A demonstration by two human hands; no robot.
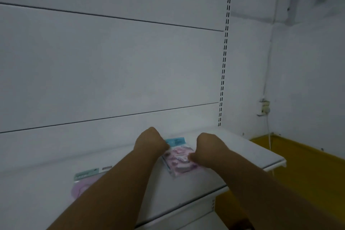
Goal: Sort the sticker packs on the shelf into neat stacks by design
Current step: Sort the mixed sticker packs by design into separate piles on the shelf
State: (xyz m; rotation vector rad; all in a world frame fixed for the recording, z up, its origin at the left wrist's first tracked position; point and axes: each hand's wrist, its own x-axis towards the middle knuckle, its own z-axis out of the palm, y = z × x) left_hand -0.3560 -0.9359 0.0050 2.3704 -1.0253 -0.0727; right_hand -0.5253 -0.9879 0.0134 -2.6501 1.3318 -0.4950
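Lying on the white shelf (233, 147), a pink pack (178, 160) is gripped at its sides by left hand (150, 141) and right hand (207, 147), fingers curled, another pack (84, 181) at 8 o'clock.

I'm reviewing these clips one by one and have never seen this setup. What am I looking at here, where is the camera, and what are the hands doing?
There is no machine: a person wears a camera on the head, looking forward and down. The left hand and right hand hold the two sides of a pink sticker pack with a blue header on a white shelf. Their fingers are hidden behind the hands. Another pink pack with a green header lies to the left, partly behind the left forearm.
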